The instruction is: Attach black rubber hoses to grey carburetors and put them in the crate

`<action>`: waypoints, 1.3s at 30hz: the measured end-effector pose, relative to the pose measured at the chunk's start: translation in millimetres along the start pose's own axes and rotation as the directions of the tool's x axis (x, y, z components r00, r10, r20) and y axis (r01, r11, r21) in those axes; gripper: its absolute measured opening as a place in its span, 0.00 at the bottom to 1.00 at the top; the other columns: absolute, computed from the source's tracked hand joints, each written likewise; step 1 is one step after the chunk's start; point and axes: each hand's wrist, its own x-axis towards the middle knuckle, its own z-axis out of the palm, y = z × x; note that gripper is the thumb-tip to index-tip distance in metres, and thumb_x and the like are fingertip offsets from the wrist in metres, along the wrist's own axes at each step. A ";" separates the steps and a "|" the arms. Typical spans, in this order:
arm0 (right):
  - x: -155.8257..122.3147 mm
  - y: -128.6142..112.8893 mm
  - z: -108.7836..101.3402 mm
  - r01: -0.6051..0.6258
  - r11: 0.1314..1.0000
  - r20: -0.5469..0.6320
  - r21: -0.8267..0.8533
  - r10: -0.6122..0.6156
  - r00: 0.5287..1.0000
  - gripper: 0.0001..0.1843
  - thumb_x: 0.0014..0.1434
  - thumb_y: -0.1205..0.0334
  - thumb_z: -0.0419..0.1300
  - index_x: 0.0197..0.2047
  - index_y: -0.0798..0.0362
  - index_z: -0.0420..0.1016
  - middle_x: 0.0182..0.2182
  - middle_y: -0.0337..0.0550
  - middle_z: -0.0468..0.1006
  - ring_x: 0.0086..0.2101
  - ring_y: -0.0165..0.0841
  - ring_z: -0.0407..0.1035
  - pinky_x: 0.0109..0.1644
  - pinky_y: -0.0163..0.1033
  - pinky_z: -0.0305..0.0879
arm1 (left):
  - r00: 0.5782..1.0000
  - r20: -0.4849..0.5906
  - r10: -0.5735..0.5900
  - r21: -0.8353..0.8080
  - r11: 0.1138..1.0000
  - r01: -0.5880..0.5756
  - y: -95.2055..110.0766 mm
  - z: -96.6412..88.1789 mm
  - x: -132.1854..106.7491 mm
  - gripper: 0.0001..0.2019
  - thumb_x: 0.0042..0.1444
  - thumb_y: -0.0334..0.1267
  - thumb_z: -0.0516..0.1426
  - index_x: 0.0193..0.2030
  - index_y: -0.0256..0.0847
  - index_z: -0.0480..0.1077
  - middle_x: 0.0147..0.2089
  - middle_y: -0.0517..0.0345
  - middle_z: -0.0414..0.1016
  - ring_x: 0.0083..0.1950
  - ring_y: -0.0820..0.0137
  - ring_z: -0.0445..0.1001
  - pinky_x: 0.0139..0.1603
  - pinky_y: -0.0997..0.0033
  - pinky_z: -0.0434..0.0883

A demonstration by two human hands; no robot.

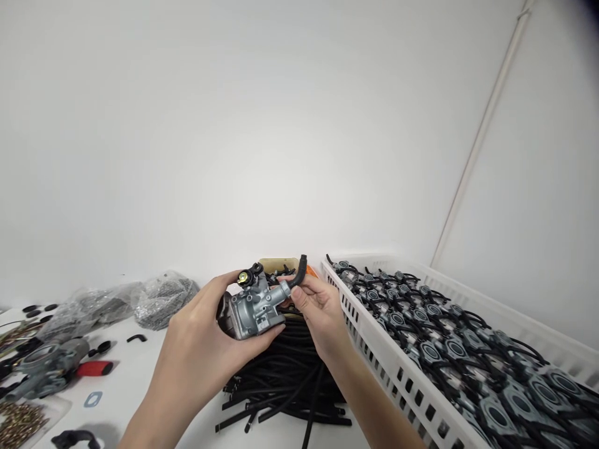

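My left hand point(201, 330) is wrapped round a silver carburetor point(256, 310), holding it up above the table. A brass-coloured round part and black fittings show on its top. From the right end of the carburetor a bent black rubber boot point(298, 272) sticks upward. My right hand point(321, 305) grips around the base of this boot, with thumb and fingers closed where it meets the metal neck. Below both hands lies a pile of black rubber hoses point(285, 374), partly covered by my hands.
A white basket point(397, 368) full of carburetors with black hoses stands at the right. Behind my hands is a yellowish bin point(276, 264). At the left lie plastic bags of parts point(163, 299), another carburetor point(51, 368), a red handle point(95, 368), a gasket point(93, 400) and brass pieces point(21, 427).
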 end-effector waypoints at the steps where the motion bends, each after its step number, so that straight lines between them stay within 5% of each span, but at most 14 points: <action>1: -0.3 -0.7 0.4 0.002 1.000 -0.008 -0.011 -0.002 1.000 0.15 0.51 0.51 0.69 0.39 0.51 0.83 0.29 0.42 0.81 0.31 0.31 0.74 0.37 0.36 0.72 | 1.000 -0.001 -0.004 0.000 1.000 0.004 0.4 0.1 0.1 0.31 0.43 0.56 0.65 0.53 0.49 0.65 0.44 0.57 0.77 0.43 0.58 0.78 0.42 0.59 0.76; 11: -1.0 -5.5 6.4 -0.063 0.998 -0.090 0.019 0.064 0.994 0.15 0.47 0.52 0.71 0.32 0.54 0.79 0.26 0.39 0.78 0.28 0.29 0.72 0.33 0.34 0.73 | 0.997 -0.015 0.079 0.015 0.997 -0.078 2.1 0.4 0.2 0.29 0.46 0.55 0.64 0.54 0.50 0.63 0.46 0.58 0.77 0.43 0.61 0.79 0.38 0.65 0.75; 18: -4.6 0.0 15.4 -0.102 0.986 -0.116 0.134 0.117 0.986 0.19 0.46 0.49 0.72 0.39 0.50 0.81 0.27 0.36 0.74 0.27 0.24 0.67 0.31 0.29 0.67 | 0.981 -0.021 0.193 0.029 0.981 -0.193 -0.5 0.7 -0.7 0.27 0.47 0.52 0.64 0.53 0.48 0.64 0.45 0.59 0.77 0.39 0.65 0.79 0.33 0.70 0.75; 25: -8.0 -1.4 13.8 -0.141 0.968 -0.035 0.206 0.151 0.988 0.21 0.49 0.43 0.69 0.38 0.51 0.82 0.28 0.39 0.76 0.30 0.28 0.67 0.37 0.34 0.65 | 0.994 -0.070 0.087 -0.019 0.996 -0.089 2.3 2.6 -1.0 0.29 0.43 0.54 0.66 0.52 0.48 0.65 0.43 0.58 0.78 0.41 0.61 0.80 0.36 0.67 0.76; 29: -9.6 -12.6 11.6 -0.161 0.955 0.035 0.250 0.157 0.987 0.17 0.54 0.50 0.67 0.41 0.54 0.82 0.34 0.44 0.79 0.34 0.30 0.69 0.42 0.35 0.65 | 0.997 -0.076 0.034 -0.039 0.999 -0.037 1.9 1.4 1.5 0.33 0.41 0.58 0.66 0.52 0.46 0.66 0.43 0.55 0.79 0.43 0.58 0.79 0.40 0.62 0.77; 36: -9.9 -8.0 11.3 -0.125 0.950 -0.061 0.285 0.148 0.987 0.11 0.45 0.57 0.74 0.30 0.52 0.79 0.26 0.37 0.76 0.28 0.28 0.68 0.37 0.34 0.66 | 0.999 -0.051 0.005 -0.061 0.998 -0.009 3.9 -0.1 1.3 0.33 0.42 0.59 0.65 0.52 0.45 0.66 0.44 0.53 0.78 0.43 0.56 0.79 0.41 0.59 0.77; 39: -10.4 -5.8 12.6 -0.110 0.966 -0.093 0.236 0.135 0.987 0.16 0.44 0.56 0.74 0.36 0.50 0.79 0.29 0.37 0.76 0.30 0.29 0.69 0.38 0.35 0.66 | 0.997 -0.045 0.068 -0.050 0.996 -0.070 5.6 -0.6 -0.2 0.30 0.44 0.55 0.65 0.52 0.47 0.65 0.44 0.54 0.78 0.42 0.58 0.79 0.39 0.62 0.76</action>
